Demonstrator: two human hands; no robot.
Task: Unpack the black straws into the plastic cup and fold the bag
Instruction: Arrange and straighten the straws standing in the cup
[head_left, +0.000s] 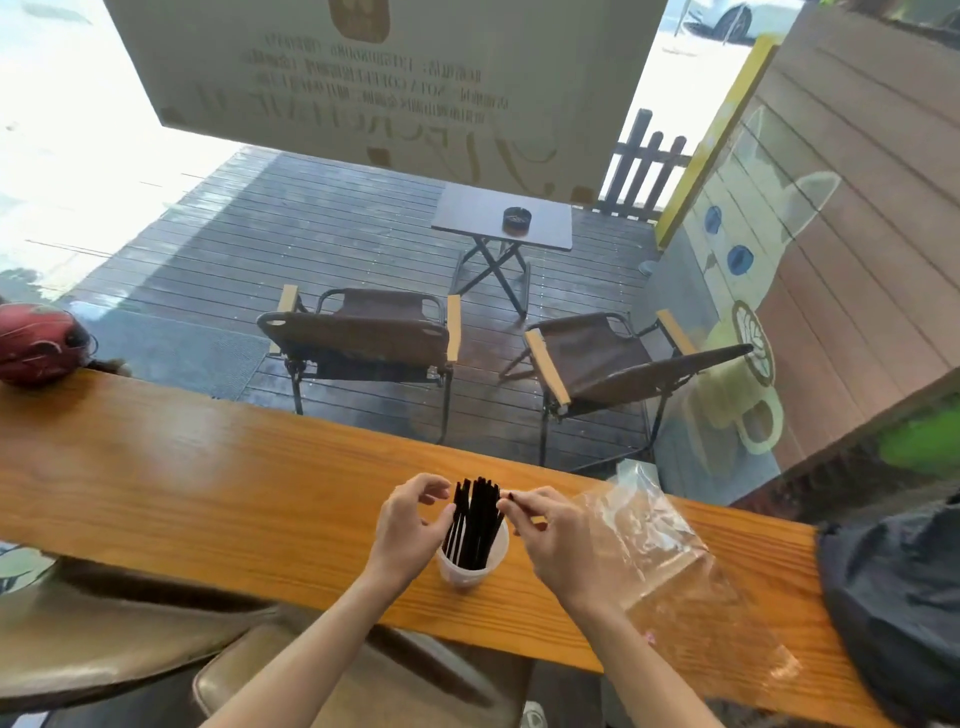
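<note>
A: Wooden counter (208, 467) by window. Grips?
B: Left hand (408, 525) half-curled, fingers loosely touching black straws (475, 525); right hand (558, 540) pinching straw tops.
A: Counts?
B: One plastic cup (470, 564) holding straws, number unclear; one clear bag (670, 566) lying just right.

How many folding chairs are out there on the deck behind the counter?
2. One folding chair stands left of centre on the deck; the other chair is to its right, angled toward the cat mural. More may sit outside the view.
</note>
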